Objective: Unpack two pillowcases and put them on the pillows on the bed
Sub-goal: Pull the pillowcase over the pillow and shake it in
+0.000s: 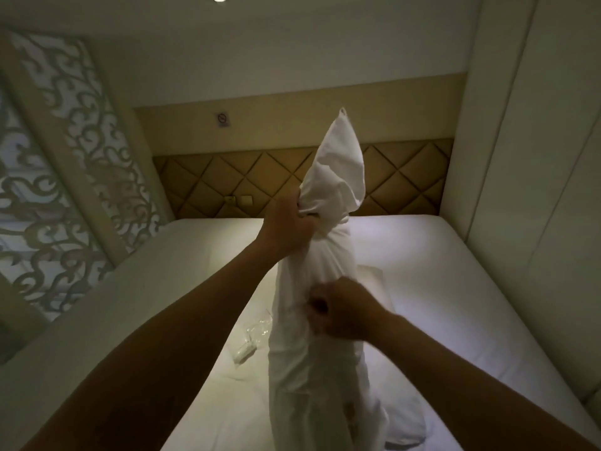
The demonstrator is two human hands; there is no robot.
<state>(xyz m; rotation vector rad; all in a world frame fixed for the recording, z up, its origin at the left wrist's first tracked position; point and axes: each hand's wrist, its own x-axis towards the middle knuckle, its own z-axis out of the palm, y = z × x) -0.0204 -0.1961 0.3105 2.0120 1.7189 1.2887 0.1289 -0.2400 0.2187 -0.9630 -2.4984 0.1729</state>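
Head view: your left hand [287, 222] is clenched round a bunched neck of the white pillowcase [312, 336], which stands upright over the bed [455, 288]. Your right hand [341, 309], lower down and nearer to you, pinches a fold of the same cloth on its side. The limp cloth above the left hand appears unfilled, while the length below it looks stuffed, so judge the pillow to be inside and hidden. Whether the part above your left hand is the open end or the closed end cannot be told. The first risk is slippage: the whole load hangs from one gathered fistful, and if that grip loosens during a shake, the bundle drops and the pillow may back out. The second risk is uneven fill: pulling only at the right hand's pinch can twist the case and leave the corners slack. The third risk is contamination: a plastic wrapper [258, 332] lies on the bed just left of and below the right hand, close to the cloth, and a swing of the lower end could drag it along. The bottom end of the case leaves the frame below your right hand, so you cannot confirm its contact with the bed.
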